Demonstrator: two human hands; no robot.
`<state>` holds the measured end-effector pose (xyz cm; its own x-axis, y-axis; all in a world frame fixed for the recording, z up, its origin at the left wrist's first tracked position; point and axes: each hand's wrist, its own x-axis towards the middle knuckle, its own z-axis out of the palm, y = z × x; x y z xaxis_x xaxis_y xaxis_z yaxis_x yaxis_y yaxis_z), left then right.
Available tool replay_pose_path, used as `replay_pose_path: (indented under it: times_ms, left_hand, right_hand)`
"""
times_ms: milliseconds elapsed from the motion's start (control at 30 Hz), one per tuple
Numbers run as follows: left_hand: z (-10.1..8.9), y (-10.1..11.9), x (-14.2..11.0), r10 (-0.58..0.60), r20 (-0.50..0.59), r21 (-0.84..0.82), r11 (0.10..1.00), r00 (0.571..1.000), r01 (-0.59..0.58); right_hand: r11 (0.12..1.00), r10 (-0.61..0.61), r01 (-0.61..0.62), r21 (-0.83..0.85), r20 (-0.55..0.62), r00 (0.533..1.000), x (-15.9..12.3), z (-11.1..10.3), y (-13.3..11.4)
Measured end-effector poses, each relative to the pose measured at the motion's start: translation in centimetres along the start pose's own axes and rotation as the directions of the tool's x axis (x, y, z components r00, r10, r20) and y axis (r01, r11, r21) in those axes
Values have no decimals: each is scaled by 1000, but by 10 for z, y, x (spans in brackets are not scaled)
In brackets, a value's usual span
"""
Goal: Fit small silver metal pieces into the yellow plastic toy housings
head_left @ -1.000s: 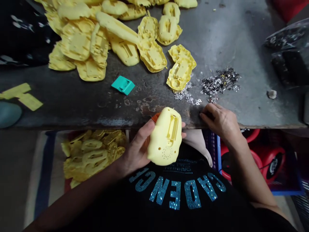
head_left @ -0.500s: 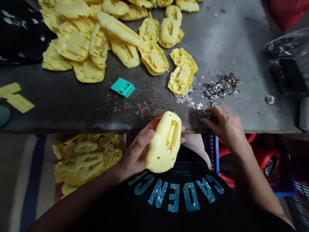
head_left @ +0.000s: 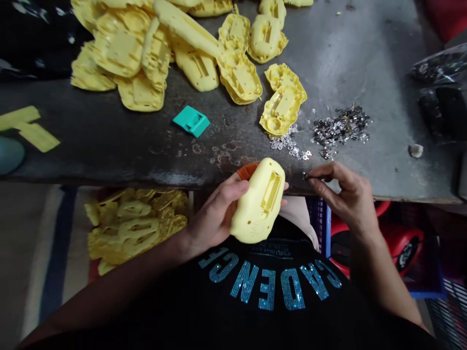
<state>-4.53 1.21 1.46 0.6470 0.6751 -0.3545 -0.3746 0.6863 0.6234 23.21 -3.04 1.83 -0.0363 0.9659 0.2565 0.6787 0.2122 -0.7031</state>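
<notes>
My left hand (head_left: 217, 209) is wrapped round a pale yellow plastic shell (head_left: 257, 206) with a battery slot and a group of small holes facing up. An orange piece (head_left: 248, 170) shows between my hand and the shell's upper left edge; I cannot tell what it is. Over the table's front edge, my right hand (head_left: 345, 189) pinches a small metal contact piece (head_left: 305, 175) between thumb and forefinger. Beyond that hand lies a pile of small metal contacts (head_left: 341, 126), with more silvery contacts (head_left: 288, 142) beside an open yellow shell half (head_left: 282, 104).
Yellow shells (head_left: 120, 43) are heaped at the table's back left. A teal plastic piece (head_left: 191, 121) and flat yellow pieces (head_left: 36, 136) lie nearer the front. Clear bags (head_left: 441, 65) sit at the right. Below are more yellow parts (head_left: 136, 228) and a blue crate (head_left: 324, 228) with red items.
My right hand has lifted slightly from the table near the contact pile, and a small metal contact now shows in its fingertips. My left hand still holds the yellow shell, tilted a little more.
</notes>
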Motion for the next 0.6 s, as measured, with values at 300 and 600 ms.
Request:
replay_pose_path:
  times_ms: [300, 600]
  left_hand:
    - [-10, 46, 55, 143, -139, 423, 903, 980, -72]
    - [-13, 77, 74, 244, 93, 853, 480, 965, -203]
  right_hand:
    - [927, 45, -14, 376, -73, 996, -5, 10, -1]
    - [923, -54, 92, 374, -111, 992, -2, 18, -6]
